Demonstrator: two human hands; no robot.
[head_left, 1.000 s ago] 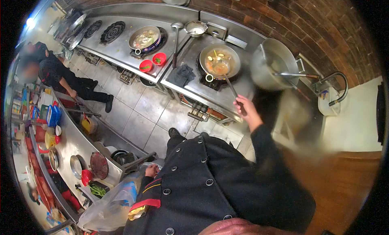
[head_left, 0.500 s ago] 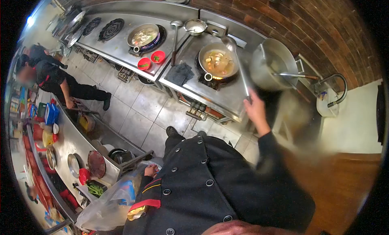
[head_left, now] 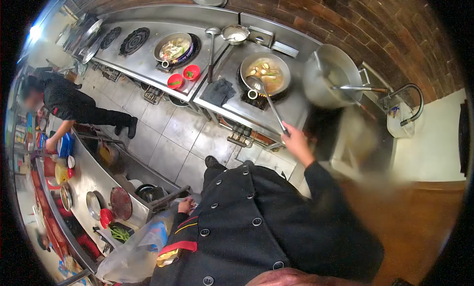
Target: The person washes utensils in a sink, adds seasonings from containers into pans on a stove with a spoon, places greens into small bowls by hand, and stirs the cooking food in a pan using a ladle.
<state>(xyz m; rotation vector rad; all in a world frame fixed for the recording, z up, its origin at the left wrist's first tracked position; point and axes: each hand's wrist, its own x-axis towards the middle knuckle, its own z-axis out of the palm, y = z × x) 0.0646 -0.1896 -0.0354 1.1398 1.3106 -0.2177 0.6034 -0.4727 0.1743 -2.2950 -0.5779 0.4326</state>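
Note:
My right hand (head_left: pixel 297 144) is closed around the dark end of a long ladle (head_left: pixel 273 107). The ladle's bowl is at the near-left rim of a frying pan (head_left: pixel 287 75), over its edge. Brownish broth with pale slices and green pieces (head_left: pixel 266 71) fills this pan, which rests on a stove burner. Low at my left side, my left hand (head_left: pixel 186 205) has its fingers curled in beside a clear plastic bag (head_left: pixel 133 259); whatever it may hold is hidden.
Left along the stove stand another pan (head_left: pixel 173 46) of food, two red bowls (head_left: pixel 191 73), a second ladle (head_left: pixel 211 54) and a dark cloth (head_left: pixel 218 92). A large pot (head_left: pixel 333 76) and a faucet (head_left: pixel 419 103) are right. A co-worker (head_left: pixel 69 96) leans over the left counter.
The ladle's bowl has swung from beyond the pan's far right side down to its near-left rim. My right hand has moved left and lower. The co-worker's arm has reached farther over the counter.

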